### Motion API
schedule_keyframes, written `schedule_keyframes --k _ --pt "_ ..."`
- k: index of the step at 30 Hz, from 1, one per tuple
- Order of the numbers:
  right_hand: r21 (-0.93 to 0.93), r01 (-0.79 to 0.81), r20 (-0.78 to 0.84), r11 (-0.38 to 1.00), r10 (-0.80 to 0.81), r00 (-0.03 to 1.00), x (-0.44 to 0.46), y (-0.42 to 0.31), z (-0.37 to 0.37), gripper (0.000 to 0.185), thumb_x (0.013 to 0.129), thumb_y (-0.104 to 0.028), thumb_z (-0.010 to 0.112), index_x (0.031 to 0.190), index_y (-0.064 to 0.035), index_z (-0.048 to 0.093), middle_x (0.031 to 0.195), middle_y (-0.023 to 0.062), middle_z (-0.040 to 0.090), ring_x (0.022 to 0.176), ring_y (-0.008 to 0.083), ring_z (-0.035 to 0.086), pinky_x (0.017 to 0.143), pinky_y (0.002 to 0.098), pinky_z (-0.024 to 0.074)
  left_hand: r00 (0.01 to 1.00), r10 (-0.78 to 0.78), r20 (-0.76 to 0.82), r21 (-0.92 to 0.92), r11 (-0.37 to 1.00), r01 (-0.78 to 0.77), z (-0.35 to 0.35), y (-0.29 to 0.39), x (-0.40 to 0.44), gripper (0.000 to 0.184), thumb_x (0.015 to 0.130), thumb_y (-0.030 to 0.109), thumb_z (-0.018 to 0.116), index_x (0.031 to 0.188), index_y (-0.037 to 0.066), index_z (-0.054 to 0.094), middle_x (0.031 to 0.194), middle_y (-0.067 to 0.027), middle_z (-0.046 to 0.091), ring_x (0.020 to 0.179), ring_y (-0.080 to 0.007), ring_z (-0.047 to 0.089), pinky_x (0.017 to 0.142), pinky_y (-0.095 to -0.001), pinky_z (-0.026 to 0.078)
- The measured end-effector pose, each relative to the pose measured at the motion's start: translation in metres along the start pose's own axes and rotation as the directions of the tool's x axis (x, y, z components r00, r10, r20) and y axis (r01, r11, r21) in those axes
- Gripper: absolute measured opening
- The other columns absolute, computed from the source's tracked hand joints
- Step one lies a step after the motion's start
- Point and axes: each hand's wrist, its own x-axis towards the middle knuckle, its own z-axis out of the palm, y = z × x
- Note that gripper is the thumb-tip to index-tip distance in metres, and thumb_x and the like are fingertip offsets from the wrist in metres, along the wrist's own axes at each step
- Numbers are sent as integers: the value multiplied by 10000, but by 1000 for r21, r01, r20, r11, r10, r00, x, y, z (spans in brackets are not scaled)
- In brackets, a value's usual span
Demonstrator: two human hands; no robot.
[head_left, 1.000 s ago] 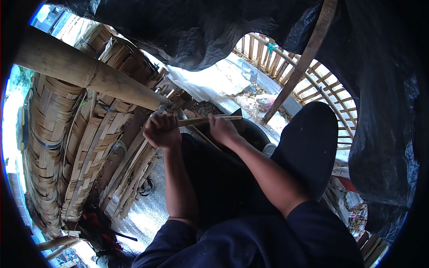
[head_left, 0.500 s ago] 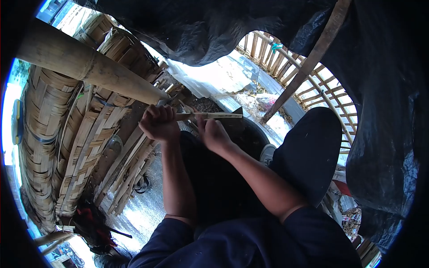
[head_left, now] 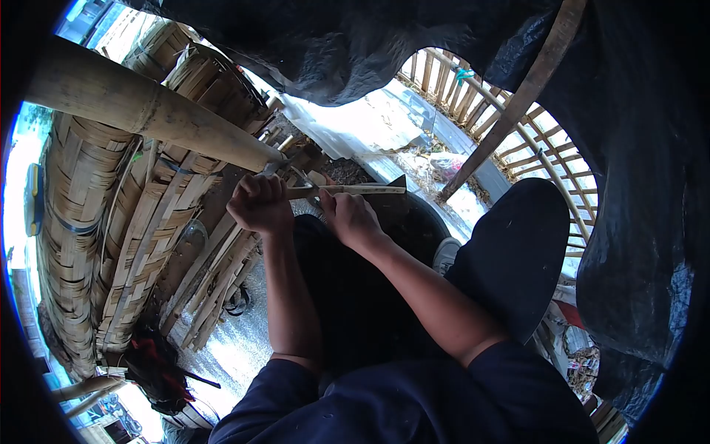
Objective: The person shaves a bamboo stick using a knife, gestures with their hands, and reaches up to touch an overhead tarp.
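My left hand [head_left: 260, 204] is a fist around the left end of a pale, slim bamboo stick [head_left: 377, 190]. My right hand [head_left: 349, 219] is closed at the same stick, with thumb and finger against its near side. Beyond that hand, the stick runs on to the right. Just under its far end shows a dark flat piece [head_left: 388, 203] with a pointed corner above the stick; I cannot tell whether it is a blade. A thin pale strip [head_left: 303, 177] sticks up between the hands.
A thick bamboo pole [head_left: 148, 107] slants in from the left above woven bamboo rolls [head_left: 81, 207]. Split bamboo lengths [head_left: 214, 288] lie by my left arm. Black sheeting [head_left: 636, 200] hangs ahead and right, with a slanted wooden post [head_left: 510, 107]. A dark round container [head_left: 425, 222] stands between my legs.
My right hand has slid left along the stick, closer to my left fist. The left hand keeps its hold, and the view has shifted slightly.
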Motion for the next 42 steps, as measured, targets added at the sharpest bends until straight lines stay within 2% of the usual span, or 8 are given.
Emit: schedule_keyframes --k 5,9,15,19,30,33,38,42 --pt "-145 -37 24 989 41 999 -12 -21 -4 529 992 -364 408 723 27 643 685 252 636 732 421 658 669 497 541 1000 20 3 49 999 -20 -6 0 -1 360 877 357 358 607 130 285 485 28 185 443 -98 122 425 -288 136" --pt "-90 5 22 996 -3 1000 -10 -26 -16 527 988 -367 401 707 -5 663 676 257 636 724 413 667 690 485 552 997 1 76 42 999 -5 7 -6 -7 372 884 369 359 607 133 282 489 31 180 443 -95 123 421 -287 139" --pt "-90 -173 88 981 180 980 5 30 -23 651 999 -438 316 675 27 637 655 264 621 704 424 658 687 515 530 981 -10 192 75 997 -5 10 -6 -5 392 900 382 365 601 146 272 500 42 168 438 -89 128 415 -287 146" --pt "-6 -12 36 1000 12 999 -13 -21 -16 582 996 -387 371 686 35 624 649 274 604 724 447 634 676 531 512 989 41 139 26 999 -45 11 -10 -6 431 914 432 357 601 148 271 495 43 177 427 -89 138 403 -285 145" --pt "-37 18 28 999 -17 999 -10 -24 -8 543 990 -382 395 720 13 653 676 258 635 730 403 668 700 479 552 995 43 93 145 988 -56 10 -5 -11 443 914 457 352 620 134 277 485 37 174 425 -92 131 404 -288 137" --pt "-92 -7 73 996 14 997 -8 -31 -13 536 989 -378 398 719 7 654 671 253 635 735 401 668 701 474 554 999 45 -25 20 999 -45 6 -5 -7 424 909 436 356 624 130 287 483 34 174 424 -96 126 407 -290 141" --pt "-114 -39 42 993 44 998 -15 -47 -19 536 989 -383 394 717 -5 660 693 248 643 741 401 670 701 471 556 987 8 160 43 999 -15 12 -8 -9 432 908 446 377 623 133 290 485 35 181 425 -97 126 419 -281 151" --pt "-122 -105 52 987 112 992 -12 2 -15 536 989 -396 372 782 -5 674 733 247 654 770 405 669 727 481 547 995 40 90 91 995 -48 10 -5 -17 455 915 474 378 625 136 286 491 37 188 430 -96 138 419 -283 154"
